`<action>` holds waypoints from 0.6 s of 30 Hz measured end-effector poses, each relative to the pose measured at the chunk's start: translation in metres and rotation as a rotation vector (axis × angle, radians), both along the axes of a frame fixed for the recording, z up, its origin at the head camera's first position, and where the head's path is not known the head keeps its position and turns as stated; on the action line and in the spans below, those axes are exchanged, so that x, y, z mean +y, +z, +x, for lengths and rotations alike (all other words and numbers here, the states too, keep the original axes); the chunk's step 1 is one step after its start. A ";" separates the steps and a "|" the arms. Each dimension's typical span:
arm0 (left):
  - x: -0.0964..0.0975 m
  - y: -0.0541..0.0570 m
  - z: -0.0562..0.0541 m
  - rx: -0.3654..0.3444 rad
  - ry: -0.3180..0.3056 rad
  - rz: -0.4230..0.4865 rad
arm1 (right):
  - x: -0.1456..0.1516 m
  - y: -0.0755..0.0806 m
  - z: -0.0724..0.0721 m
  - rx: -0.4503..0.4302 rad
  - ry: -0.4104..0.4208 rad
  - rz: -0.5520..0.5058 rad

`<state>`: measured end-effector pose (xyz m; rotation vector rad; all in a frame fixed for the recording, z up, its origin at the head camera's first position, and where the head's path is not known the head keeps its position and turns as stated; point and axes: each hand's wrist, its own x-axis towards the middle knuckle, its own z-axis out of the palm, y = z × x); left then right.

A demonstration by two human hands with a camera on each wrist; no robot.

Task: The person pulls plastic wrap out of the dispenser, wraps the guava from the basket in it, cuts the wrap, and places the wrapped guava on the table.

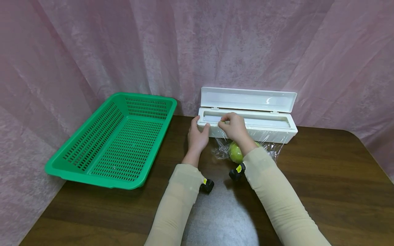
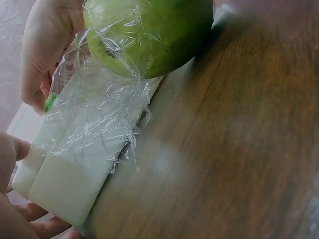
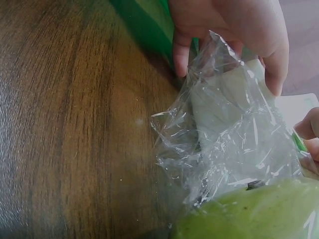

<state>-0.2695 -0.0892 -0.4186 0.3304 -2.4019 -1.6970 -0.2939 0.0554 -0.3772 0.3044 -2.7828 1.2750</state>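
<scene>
A white cling film dispenser box (image 1: 267,135) stands at the back of the table with its lid raised and a film roll inside. My left hand (image 1: 197,138) grips its left end, thumb on the front edge and fingers round the end. At that front edge, my right hand (image 1: 235,127) pinches a small green slider (image 2: 50,101), mostly covered by the fingers. Clear cling film (image 2: 94,119) hangs from the edge, crumpled at its left part. It wraps a green fruit (image 1: 235,153) lying before the box, partly hidden by the right wrist in the head view.
A green slatted plastic basket (image 1: 140,177) sits on the left of the brown wooden table (image 1: 335,177). Behind the box hangs a pink curtain (image 1: 246,44), close to the raised lid.
</scene>
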 end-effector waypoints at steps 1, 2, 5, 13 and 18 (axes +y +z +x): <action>0.000 0.000 0.000 0.001 -0.001 0.001 | 0.000 0.000 0.000 0.001 -0.001 0.000; 0.000 0.000 0.000 0.004 -0.001 0.001 | 0.000 0.000 0.000 0.000 -0.003 0.000; 0.000 0.000 0.001 0.010 0.001 0.001 | 0.001 -0.001 0.000 0.005 -0.013 0.003; 0.000 -0.001 0.000 0.006 -0.002 0.007 | 0.002 0.001 0.000 0.025 -0.027 0.010; 0.000 0.000 0.000 0.003 -0.001 0.010 | 0.001 0.002 0.001 0.019 -0.034 0.020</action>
